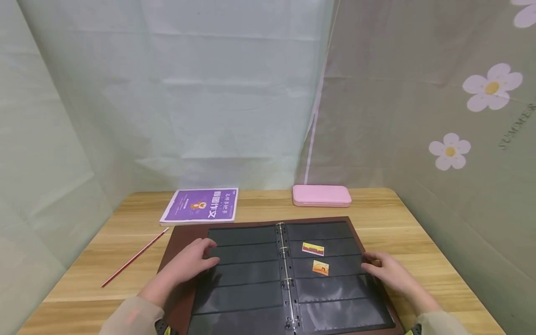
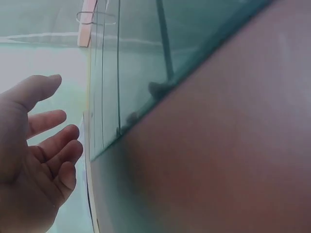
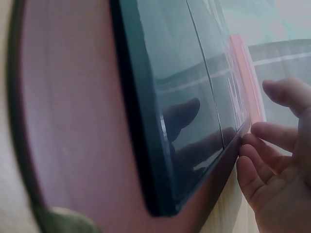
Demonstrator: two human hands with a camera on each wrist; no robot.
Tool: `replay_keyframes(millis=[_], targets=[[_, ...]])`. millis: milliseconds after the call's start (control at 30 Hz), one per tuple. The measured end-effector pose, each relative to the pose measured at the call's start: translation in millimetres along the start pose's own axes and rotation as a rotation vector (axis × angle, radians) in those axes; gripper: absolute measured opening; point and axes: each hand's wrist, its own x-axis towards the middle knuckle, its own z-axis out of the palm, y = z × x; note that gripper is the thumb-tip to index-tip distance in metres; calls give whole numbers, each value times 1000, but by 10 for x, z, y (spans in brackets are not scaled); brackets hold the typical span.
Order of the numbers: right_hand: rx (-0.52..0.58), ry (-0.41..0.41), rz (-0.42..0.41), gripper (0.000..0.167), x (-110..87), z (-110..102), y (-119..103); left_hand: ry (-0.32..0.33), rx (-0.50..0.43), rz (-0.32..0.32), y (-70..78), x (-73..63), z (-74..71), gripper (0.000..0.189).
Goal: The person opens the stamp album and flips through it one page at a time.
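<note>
A ring-bound stamp album (image 1: 184, 242) with brown covers and black pocket pages lies spread open on the table. On its right page are two small stamps, a yellow-and-red one (image 1: 313, 249) and an orange one (image 1: 320, 267). My left hand (image 1: 190, 261) is over the left page's outer edge, fingers loosely bent and holding nothing. At the album's right edge is my right hand (image 1: 389, 272), its fingertips close to the border. In the right wrist view, the thumb stands apart from the loosely curled fingers (image 3: 260, 160), and nothing is between them.
Behind the album, a purple book (image 1: 201, 205) lies at the left and a pink case (image 1: 321, 195) at the right. A thin red stick (image 1: 135, 257) lies on the wooden table (image 1: 96, 242) left of the album. Hanging cloth (image 1: 234, 102) surrounds the table.
</note>
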Motion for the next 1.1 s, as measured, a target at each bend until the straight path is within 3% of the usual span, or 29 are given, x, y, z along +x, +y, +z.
replay_keyframes(millis=[400, 1100], targets=[[-4, 0, 16, 56, 0, 19, -28, -20, -47, -10, 147, 75, 15, 38], [46, 47, 16, 50, -32, 43, -29, -25, -104, 8, 198, 85, 48, 40]])
